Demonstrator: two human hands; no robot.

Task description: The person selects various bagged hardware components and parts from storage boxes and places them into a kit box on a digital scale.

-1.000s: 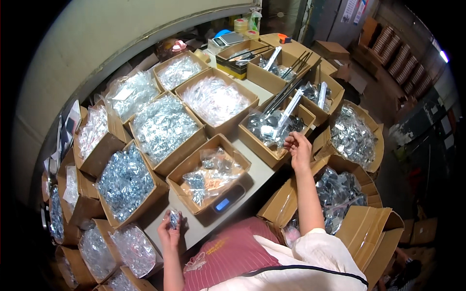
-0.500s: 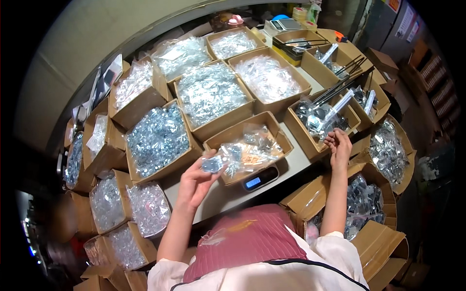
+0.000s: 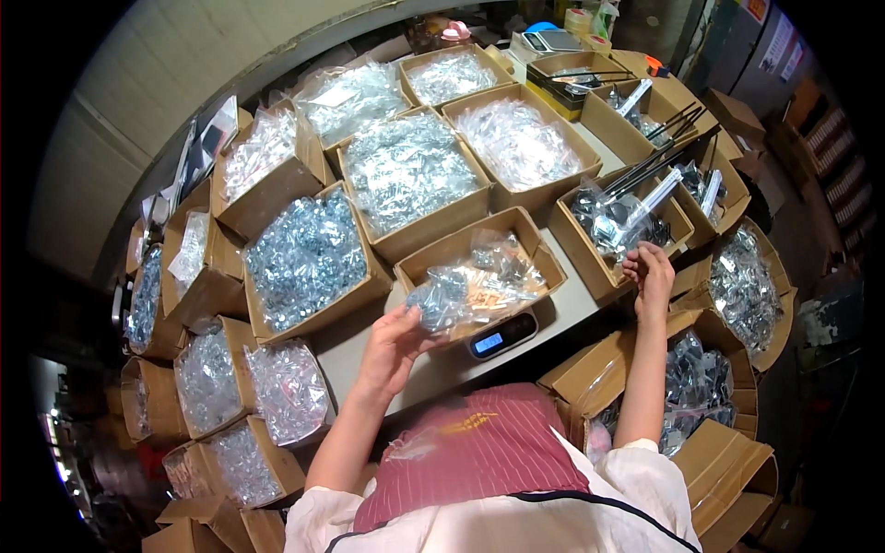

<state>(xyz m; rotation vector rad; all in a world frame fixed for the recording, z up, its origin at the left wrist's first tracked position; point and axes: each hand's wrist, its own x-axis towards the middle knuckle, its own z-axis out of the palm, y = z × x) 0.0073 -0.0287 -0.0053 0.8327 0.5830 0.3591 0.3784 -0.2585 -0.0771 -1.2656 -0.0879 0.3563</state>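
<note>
My left hand point(image 3: 392, 348) is at the near left edge of a small cardboard box point(image 3: 402, 273). Its fingers are closed on a clear plastic bag of bluish-grey metal parts point(image 3: 439, 297), partly hidden by the fingers. Inside this box lie more clear bags, some with orange-brown pieces point(image 3: 489, 293). The box rests on a scale with a lit blue display point(image 3: 489, 344). My right hand point(image 3: 653, 275) is over the near right side of a box of dark parts in clear bags point(image 3: 604, 221). Its fingers are curled together; what they hold, if anything, cannot be made out.
Cardboard boxes of bagged silvery hardware crowd the table, including a large one point(image 3: 415, 175) and one of bluish parts point(image 3: 304, 263). Thin black rods point(image 3: 650, 166) stick out of the right-hand boxes. Open cartons point(image 3: 590, 369) stand close on my right. Another scale point(image 3: 551, 41) sits far back.
My left hand has brought the small bag rightward and down against the bags in the box on the scale. My right hand stays at the dark-parts box. The view has shifted slightly.
</note>
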